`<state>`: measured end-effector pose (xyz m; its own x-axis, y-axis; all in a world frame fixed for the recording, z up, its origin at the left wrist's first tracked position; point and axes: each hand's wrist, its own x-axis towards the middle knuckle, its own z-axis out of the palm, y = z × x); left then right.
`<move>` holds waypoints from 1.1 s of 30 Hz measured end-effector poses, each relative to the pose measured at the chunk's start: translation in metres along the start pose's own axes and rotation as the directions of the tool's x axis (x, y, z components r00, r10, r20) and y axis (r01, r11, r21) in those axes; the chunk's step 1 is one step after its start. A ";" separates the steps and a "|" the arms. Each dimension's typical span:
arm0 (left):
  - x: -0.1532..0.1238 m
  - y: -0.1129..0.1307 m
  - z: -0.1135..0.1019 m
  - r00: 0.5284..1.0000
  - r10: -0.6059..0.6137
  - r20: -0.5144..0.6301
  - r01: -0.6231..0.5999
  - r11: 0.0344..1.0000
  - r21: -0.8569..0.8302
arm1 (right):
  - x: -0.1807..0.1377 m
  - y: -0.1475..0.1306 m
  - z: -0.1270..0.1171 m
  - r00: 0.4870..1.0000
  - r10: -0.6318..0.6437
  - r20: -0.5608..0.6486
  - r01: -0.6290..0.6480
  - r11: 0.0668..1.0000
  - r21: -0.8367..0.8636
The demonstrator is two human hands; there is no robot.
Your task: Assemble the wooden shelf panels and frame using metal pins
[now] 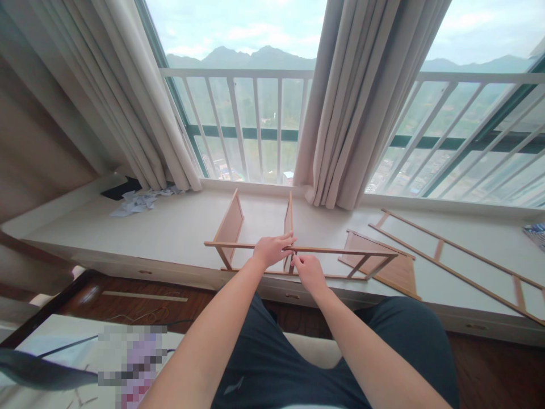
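Note:
A small wooden shelf frame point(230, 227) with upright panels stands on the pale window ledge point(179, 227). My left hand point(272, 250) is closed over the frame's top front rail at the middle upright panel point(289, 218). My right hand point(309, 271) is just below and right of it, fingers pinched at the joint under the rail; what it pinches is too small to name. Both forearms reach out over my dark-trousered lap.
A flat wooden panel point(395, 270) and a long ladder-like frame point(460, 261) lie on the ledge to the right. Crumpled paper point(136, 201) lies at the left by the curtain. A wooden strip point(145, 296) lies on the floor. Curtains and a window railing rise behind.

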<state>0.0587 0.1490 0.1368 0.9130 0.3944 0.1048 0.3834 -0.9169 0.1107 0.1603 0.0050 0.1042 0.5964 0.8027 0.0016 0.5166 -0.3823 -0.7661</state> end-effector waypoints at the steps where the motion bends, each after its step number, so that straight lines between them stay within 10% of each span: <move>1: 0.000 0.000 0.000 1.000 0.003 -0.003 -0.003 1.000 0.002 | 0.000 -0.001 0.000 1.000 0.006 0.001 -0.006 1.000 0.010; 11: 0.001 -0.001 0.003 1.000 0.015 -0.013 -0.014 1.000 0.013 | 0.003 0.004 0.017 0.992 0.109 0.070 -0.129 0.871 0.473; 16: 0.000 -0.001 0.002 0.999 0.020 -0.028 -0.019 1.000 0.008 | -0.003 -0.002 0.020 0.920 0.251 0.301 -0.385 0.433 0.815; 23: 0.001 -0.002 0.004 0.999 0.028 -0.033 -0.028 1.000 0.010 | -0.004 -0.005 0.016 0.817 0.146 0.557 -0.548 -0.098 0.830; 33: 0.000 -0.001 0.002 0.999 0.013 -0.038 -0.012 1.000 0.007 | -0.009 -0.004 0.019 0.803 0.132 0.582 -0.558 -0.179 0.810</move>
<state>0.0583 0.1495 0.1343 0.9117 0.3848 0.1436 0.3731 -0.9221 0.1023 0.1410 0.0078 0.0945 0.1894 0.8600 -0.4739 -0.9230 -0.0087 -0.3848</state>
